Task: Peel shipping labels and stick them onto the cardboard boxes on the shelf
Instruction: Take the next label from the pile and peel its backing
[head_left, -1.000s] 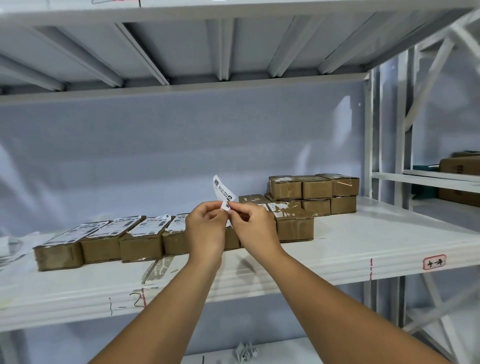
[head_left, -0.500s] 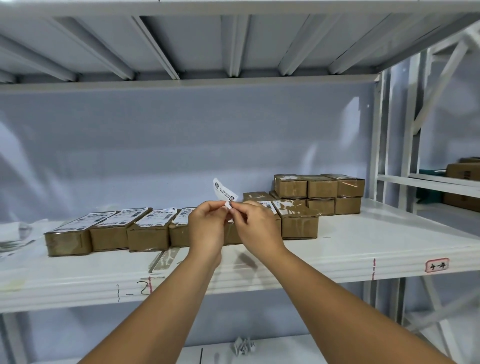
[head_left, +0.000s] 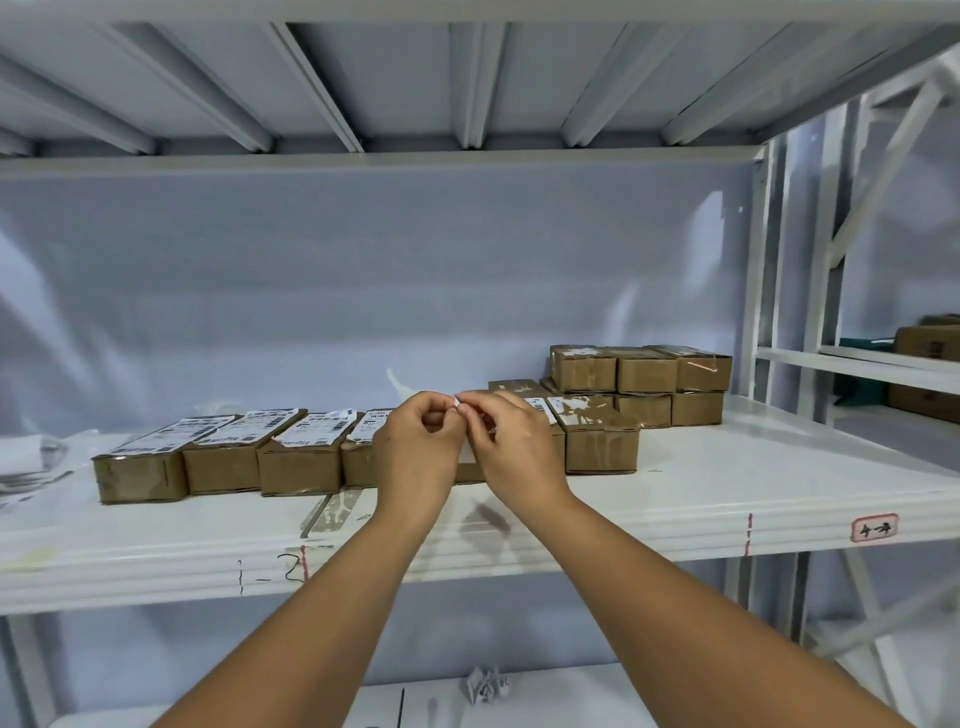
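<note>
A red-bordered tag (head_left: 874, 528) sits on the shelf's (head_left: 727, 493) front edge near its right corner. A scuffed grey strip (head_left: 332, 512) lies near that edge, left of middle. Crumpled paper (head_left: 485, 685) rests on the lower board (head_left: 545, 701).

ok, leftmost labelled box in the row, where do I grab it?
Take the leftmost box from the left and front: its left side and front face are open, while its right wall sits against the neighbouring box. Probably hook the front-left corner, pull it clear, then pinch across the narrow width.
</note>
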